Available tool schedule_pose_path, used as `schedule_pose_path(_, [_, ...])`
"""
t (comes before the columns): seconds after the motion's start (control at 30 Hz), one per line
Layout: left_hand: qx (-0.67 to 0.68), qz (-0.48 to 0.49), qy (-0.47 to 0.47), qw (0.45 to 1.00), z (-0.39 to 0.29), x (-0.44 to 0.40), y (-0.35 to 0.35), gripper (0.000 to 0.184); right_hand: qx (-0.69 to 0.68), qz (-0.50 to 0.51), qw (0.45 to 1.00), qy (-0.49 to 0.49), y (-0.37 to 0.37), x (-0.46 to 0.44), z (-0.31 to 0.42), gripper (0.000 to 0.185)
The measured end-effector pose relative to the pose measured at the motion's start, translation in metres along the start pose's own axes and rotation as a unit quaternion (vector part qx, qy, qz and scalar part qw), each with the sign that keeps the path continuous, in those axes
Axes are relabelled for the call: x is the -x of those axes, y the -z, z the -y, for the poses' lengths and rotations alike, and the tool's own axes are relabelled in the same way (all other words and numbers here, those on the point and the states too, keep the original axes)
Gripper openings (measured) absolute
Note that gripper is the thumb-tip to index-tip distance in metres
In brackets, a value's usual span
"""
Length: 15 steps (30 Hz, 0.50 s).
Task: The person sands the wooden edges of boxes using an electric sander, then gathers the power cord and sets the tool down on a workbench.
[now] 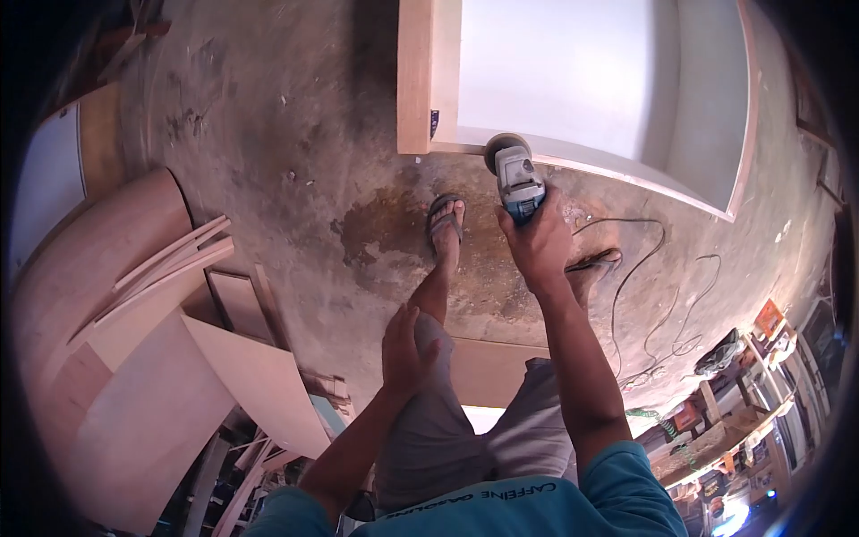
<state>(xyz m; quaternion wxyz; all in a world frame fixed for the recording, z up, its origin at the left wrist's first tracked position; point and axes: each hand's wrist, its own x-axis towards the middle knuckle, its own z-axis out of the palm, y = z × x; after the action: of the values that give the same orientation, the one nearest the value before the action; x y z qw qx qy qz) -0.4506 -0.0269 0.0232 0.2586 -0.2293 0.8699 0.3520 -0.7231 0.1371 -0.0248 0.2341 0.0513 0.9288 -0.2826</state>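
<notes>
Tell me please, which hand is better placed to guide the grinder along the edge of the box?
Probably the right hand: it grips the grinder, its disc at the box's edge. The left hand rests on the knee.

We observe a grinder (521, 183), grey and blue, its round disc (493, 152) foremost at the near edge of a box (555, 72). We find the box white inside, edged in pale wood; contact is unconfirmed.

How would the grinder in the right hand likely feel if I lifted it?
Probably heavy for its size: the grinder has a chunky, metallic-looking grey head. It seems stiff, with no visible bend. It may tip if set down, since its round disc sits at one end.
</notes>
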Motion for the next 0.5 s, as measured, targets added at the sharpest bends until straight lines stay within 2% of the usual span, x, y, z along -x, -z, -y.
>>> schedule_pose_path(0.37, [0.041,-0.018,0.033,0.998,0.014,0.005,-0.001,0.073,0.036,0.011,0.998,0.050,-0.036,0.001,0.032,0.075])
schedule_pose_path(0.5, [0.039,-0.015,0.045,0.998,0.014,0.005,0.002,0.071,0.026,0.020,0.999,0.030,-0.031,0.002,0.044,0.075])
